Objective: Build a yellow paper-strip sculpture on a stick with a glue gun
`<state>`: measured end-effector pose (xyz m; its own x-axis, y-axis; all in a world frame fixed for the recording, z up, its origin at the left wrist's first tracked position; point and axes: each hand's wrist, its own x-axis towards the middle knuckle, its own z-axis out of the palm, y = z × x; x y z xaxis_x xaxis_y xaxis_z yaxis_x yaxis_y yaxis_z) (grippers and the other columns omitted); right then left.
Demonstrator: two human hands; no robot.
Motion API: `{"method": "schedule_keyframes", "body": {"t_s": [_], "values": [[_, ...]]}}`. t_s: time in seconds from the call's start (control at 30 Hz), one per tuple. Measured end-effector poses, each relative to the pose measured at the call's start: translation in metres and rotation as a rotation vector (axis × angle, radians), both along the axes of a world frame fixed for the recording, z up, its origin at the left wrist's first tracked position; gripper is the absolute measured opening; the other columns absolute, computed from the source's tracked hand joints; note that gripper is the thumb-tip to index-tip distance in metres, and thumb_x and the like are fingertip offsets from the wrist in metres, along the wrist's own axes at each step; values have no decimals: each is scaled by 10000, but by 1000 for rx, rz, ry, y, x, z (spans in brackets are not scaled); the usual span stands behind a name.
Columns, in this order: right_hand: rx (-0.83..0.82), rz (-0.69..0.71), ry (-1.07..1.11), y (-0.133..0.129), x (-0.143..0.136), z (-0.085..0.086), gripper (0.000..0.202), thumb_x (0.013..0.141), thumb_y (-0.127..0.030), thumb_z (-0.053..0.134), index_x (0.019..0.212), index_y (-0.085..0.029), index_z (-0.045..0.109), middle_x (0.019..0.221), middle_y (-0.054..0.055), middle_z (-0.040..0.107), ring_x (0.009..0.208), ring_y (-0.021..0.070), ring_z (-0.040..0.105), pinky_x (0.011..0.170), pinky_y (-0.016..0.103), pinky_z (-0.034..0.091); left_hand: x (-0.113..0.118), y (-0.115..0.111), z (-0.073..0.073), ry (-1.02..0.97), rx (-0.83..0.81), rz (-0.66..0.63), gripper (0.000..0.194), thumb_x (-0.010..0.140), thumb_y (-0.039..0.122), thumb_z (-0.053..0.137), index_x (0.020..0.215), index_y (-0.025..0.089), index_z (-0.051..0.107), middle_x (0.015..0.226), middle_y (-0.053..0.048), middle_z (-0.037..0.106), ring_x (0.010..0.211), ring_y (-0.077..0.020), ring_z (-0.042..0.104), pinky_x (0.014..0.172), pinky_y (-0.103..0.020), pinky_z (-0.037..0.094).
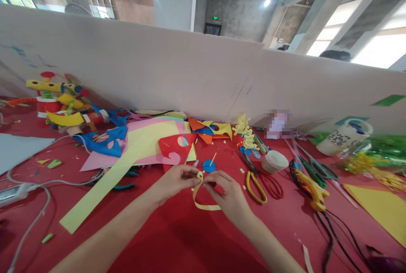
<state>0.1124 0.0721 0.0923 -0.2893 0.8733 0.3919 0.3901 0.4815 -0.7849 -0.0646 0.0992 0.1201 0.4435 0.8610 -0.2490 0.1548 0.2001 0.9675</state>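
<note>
The left hand (pixel 177 180) pinches, between thumb and forefinger, the small curled end of a narrow pale-yellow paper strip (pixel 207 208); the right hand (pixel 226 192) has its fingers bent close beside this curl, but I cannot tell whether they grip it. The strip is between the two hands; from the curl it hangs down in a loose loop, and its lower part passes toward the right wrist, above the red table surface (pixel 190 247); just beyond the fingertips lies a flat blue paper disc (pixel 207 167).
</note>
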Motion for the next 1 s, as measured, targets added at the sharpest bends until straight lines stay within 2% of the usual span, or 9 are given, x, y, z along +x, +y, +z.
{"method": "schedule_keyframes", "body": {"t_s": [0.13, 0.3, 0.4, 0.53, 0.63, 0.73, 0.87, 1.0], "values": [[91, 48, -79, 0, 0, -4, 109, 864, -168, 482, 872, -203, 585, 846, 40, 589, 772, 139, 575, 713, 252, 488, 0, 0, -1, 4, 32, 14, 228, 670, 331, 671, 831, 170, 666, 840, -27, 672, 850, -186, 588, 799, -300, 419], [258, 58, -301, -2, 0, -5, 126, 880, -160, 439, 920, -198, 553, 887, 58, 606, 843, 165, 578, 757, 284, 482, 1, 0, -4, 41, 62, 63, 210, 679, 316, 633, 813, 156, 653, 829, -28, 662, 854, -195, 582, 806, -306, 419], [361, 40, -402, -4, -2, -3, 138, 859, -132, 437, 918, -187, 549, 869, 62, 624, 816, 173, 586, 727, 289, 488, 4, -1, -6, 50, 97, 56, 197, 700, 310, 600, 806, 148, 634, 801, -28, 647, 812, -185, 583, 781, -299, 431], [426, 11, -407, -7, -4, -2, 145, 839, -107, 430, 884, -182, 545, 813, 61, 635, 750, 169, 588, 679, 283, 488, 10, -6, -8, 84, 180, 24, 142, 733, 278, 542, 773, 151, 594, 718, -14, 604, 689, -155, 567, 678, -267, 448], [383, -29, -347, -8, -6, -3, 134, 847, -126, 428, 862, -190, 544, 775, 60, 624, 729, 171, 583, 667, 287, 484, 14, -12, -8, 101, 229, 49, 89, 741, 246, 509, 755, 169, 552, 677, 3, 571, 630, -140, 554, 621, -251, 450], [269, -44, -202, -7, -7, -5, 109, 855, -151, 446, 850, -198, 544, 776, 53, 617, 720, 160, 580, 659, 272, 487, 15, -15, -7, 89, 258, 55, 64, 755, 231, 497, 765, 177, 533, 644, 16, 563, 584, -129, 556, 593, -248, 453], [106, -64, -31, -7, -9, -7, 69, 846, -192, 484, 837, -208, 550, 748, 28, 610, 676, 142, 584, 646, 257, 494, 15, -16, -6, 41, 194, 79, 103, 757, 266, 526, 793, 171, 540, 653, 5, 609, 584, -142, 600, 597, -267, 479], [79, -132, 0, -6, -8, -6, 46, 835, -224, 504, 828, -204, 545, 752, 25, 610, 682, 145, 587, 648, 260, 495, 15, -13, -6, -33, 93, 72, 161, 741, 291, 557, 838, 163, 557, 763, -23, 671, 694, -176, 654, 669, -297, 512]]}}
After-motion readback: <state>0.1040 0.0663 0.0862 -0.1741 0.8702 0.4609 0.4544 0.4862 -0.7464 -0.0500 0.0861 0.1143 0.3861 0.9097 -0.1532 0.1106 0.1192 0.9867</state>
